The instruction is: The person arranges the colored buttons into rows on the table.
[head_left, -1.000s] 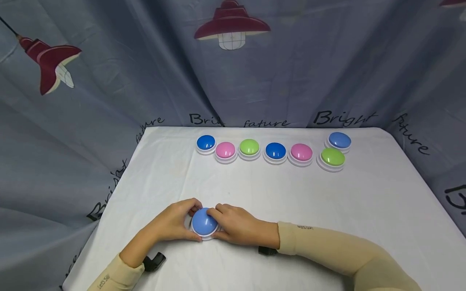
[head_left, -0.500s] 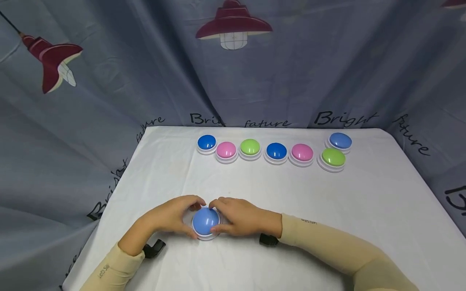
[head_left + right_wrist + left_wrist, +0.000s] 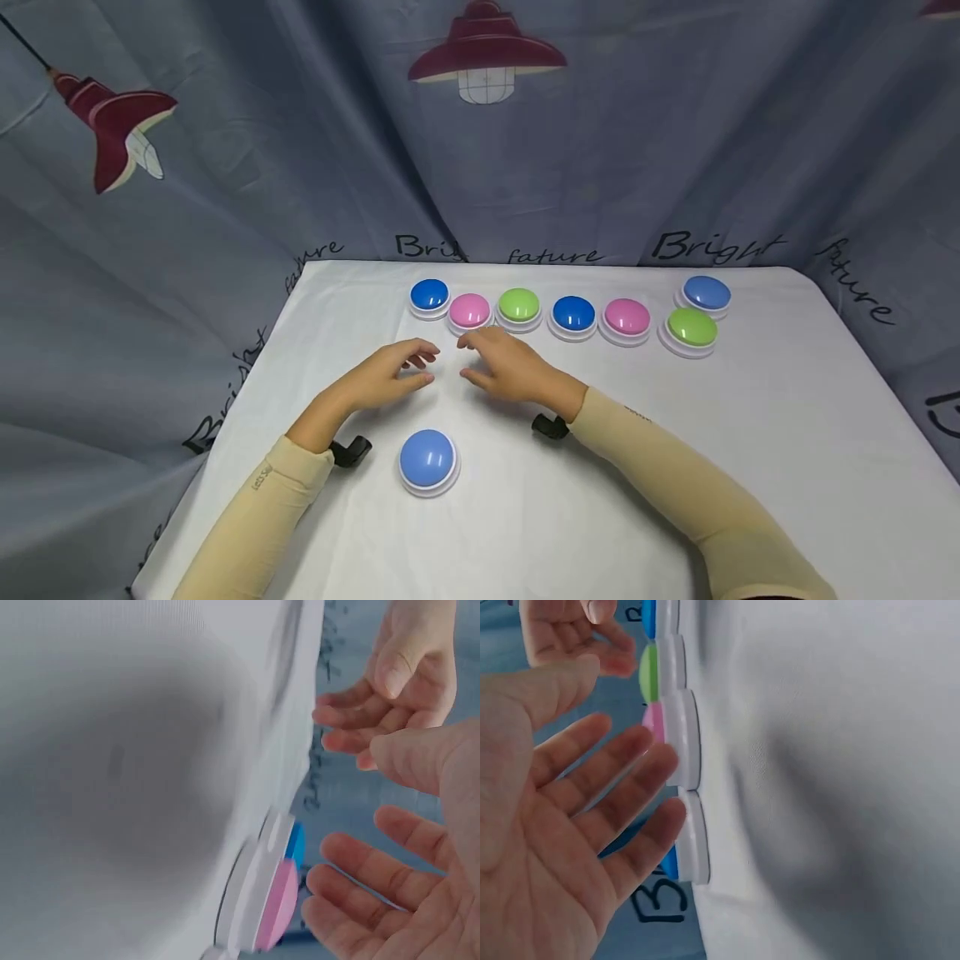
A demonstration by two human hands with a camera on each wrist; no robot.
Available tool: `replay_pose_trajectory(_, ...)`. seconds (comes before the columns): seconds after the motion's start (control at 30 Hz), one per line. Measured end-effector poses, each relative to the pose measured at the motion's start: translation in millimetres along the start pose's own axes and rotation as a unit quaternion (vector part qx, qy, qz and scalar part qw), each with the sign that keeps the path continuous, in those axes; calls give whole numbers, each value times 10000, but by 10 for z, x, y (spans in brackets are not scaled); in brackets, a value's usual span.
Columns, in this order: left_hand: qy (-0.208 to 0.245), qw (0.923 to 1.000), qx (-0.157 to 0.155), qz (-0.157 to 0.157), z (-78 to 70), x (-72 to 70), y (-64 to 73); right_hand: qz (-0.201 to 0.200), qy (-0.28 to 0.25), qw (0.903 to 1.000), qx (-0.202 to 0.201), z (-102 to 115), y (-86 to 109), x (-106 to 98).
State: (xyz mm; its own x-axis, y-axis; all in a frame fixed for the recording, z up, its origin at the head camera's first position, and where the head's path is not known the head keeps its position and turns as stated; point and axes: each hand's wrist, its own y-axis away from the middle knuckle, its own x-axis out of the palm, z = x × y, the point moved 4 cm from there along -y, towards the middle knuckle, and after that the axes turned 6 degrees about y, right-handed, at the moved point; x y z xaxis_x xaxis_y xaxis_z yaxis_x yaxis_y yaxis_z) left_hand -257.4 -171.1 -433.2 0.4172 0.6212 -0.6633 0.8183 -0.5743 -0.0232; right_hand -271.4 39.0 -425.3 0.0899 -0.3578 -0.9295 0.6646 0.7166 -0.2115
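Observation:
A light blue dome button (image 3: 427,461) on a white base sits alone on the white table (image 3: 750,433) near the front. Both hands hover above the table beyond it, holding nothing. My left hand (image 3: 390,375) has relaxed, spread fingers, as the left wrist view shows (image 3: 570,825). My right hand (image 3: 506,367) is also open with loose fingers (image 3: 397,900), its tips close to the pink button (image 3: 470,311) in the back row. The two hands face each other, a small gap apart.
Along the far edge stands a row of dome buttons: blue (image 3: 430,296), pink, green (image 3: 519,306), blue (image 3: 573,314), pink (image 3: 627,317), green (image 3: 692,327), with a light blue one (image 3: 707,293) behind. A grey printed curtain (image 3: 225,167) surrounds the table.
Both hands have let go of the light blue button and moved up and away toward the back row. The button stays where it was set down.

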Motion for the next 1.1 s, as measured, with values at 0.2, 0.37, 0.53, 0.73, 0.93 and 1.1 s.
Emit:
replay_pose_trajectory(0.2,-40,9991,-106,-408,101,-9,-319,-254,379,9985,305,-275,-128,-57)
replay_pose_trajectory(0.37,-126,9974,-347,-623,189,15,-518,-335,575,9965,505,-458,-201,-32)
replay_pose_trajectory(0.53,-203,9939,-500,-959,300,-3,-662,-386,580,9964,487,-553,-289,22)
replay_pose_trajectory(0.73,19,9916,-502,-1191,417,-20,-795,-124,485,9965,673,-614,-430,98)
replay_pose_trajectory(0.93,-55,9910,-432,-1265,435,-13,-931,-61,551,9958,734,-680,-527,145)
replay_pose_trajectory(1.1,-188,9895,-433,-1363,420,-30,-995,-12,516,9949,864,-727,-562,162)
